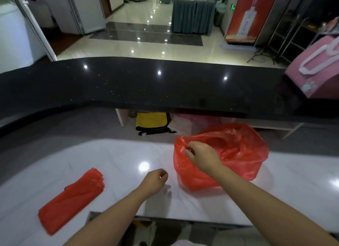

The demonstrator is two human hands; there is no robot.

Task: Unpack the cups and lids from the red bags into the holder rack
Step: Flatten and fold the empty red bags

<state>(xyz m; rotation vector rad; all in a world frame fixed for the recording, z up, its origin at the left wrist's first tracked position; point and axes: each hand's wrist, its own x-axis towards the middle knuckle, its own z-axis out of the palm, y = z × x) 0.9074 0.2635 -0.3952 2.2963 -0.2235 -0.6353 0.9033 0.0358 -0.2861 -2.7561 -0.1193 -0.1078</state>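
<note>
No writing can be read; the tall red poster (251,14) across the glossy floor shows only a white bottle shape, its lettering too blurred to make out. The right hand (200,156) reaches to the near left rim of the puffed-up translucent red plastic bag (238,154) and pinches a handle loop between thumb and fingers. The left hand (156,179) hovers just beside that bag with fingers curled inward, holding nothing visible. The bag stands crumpled and open-mouthed on the white marble countertop (119,157), its contents hidden. A flat folded stack of red plastic bags (71,200) lies well apart on the left. A pink gift bag with white ribbon handles (315,71) sits on the raised black speckled ledge (146,88).
</note>
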